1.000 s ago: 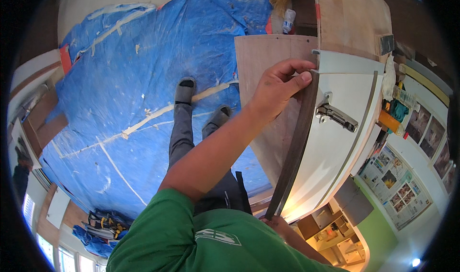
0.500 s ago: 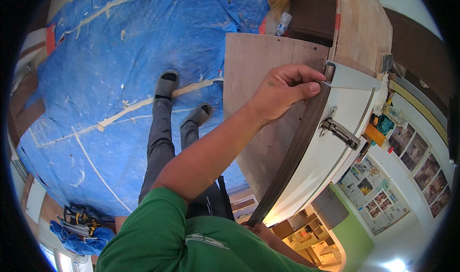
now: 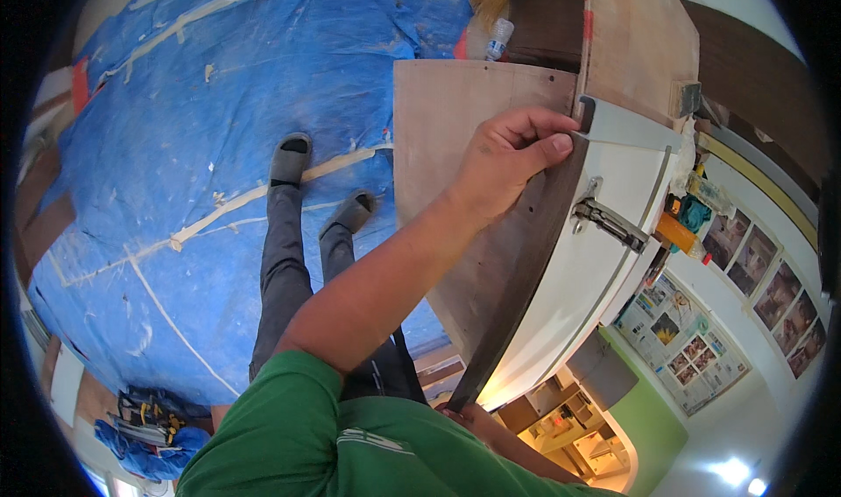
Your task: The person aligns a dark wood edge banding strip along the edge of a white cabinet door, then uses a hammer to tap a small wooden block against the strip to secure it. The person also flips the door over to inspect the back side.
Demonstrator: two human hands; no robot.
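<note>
My left hand [image 3: 517,151] reaches across the middle, thumb and fingers pinched on the upper end of a long dark wood-grain strip [image 3: 526,296]. The strip runs down along the edge of a white panel [image 3: 578,269]. A metal hinge [image 3: 609,221] is fixed to the white face, right of my fingertips. My right hand [image 3: 464,416], partly hidden by my green shirt, grips the strip's lower end. A bare plywood board [image 3: 447,112] lies behind the strip, to its left.
Blue sheeting [image 3: 175,173] with tape covers the floor beneath my feet. A plywood box [image 3: 639,42] and a plastic bottle [image 3: 498,42] are beyond the panel. Bottles and tools [image 3: 688,230] sit right of it. A tool bag [image 3: 149,427] lies lower left.
The view has shifted, so the floor and workpiece sit further left in the frame. Both hands stay on the dark strip, the left still at its upper end.
</note>
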